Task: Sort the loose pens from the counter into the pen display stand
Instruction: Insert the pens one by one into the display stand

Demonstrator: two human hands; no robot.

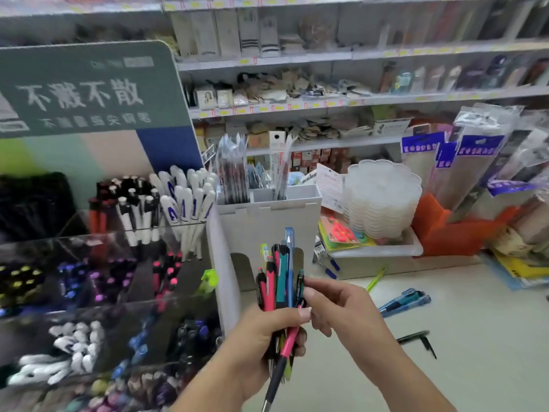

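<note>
Left hand [267, 331]: your fingers are curled around a mixed bundle of pens [279, 283], tips down. Right hand [332, 304]: thumb and forefinger pinch one dark pen [299, 288] in that bundle.

Step, as judged: singling one out. Next: match it to a compartment of the pen display stand [98, 304], at the tabletop's left edge.

Loose blue pens [405, 301] and a black pen [416, 337] lie on the tabletop [475, 337] towards its right side.

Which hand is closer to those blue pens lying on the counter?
The right hand. It is at the bunch of pens, just left of the blue pens. The left hand, gripping the bunch, is farther left and lower.
</note>
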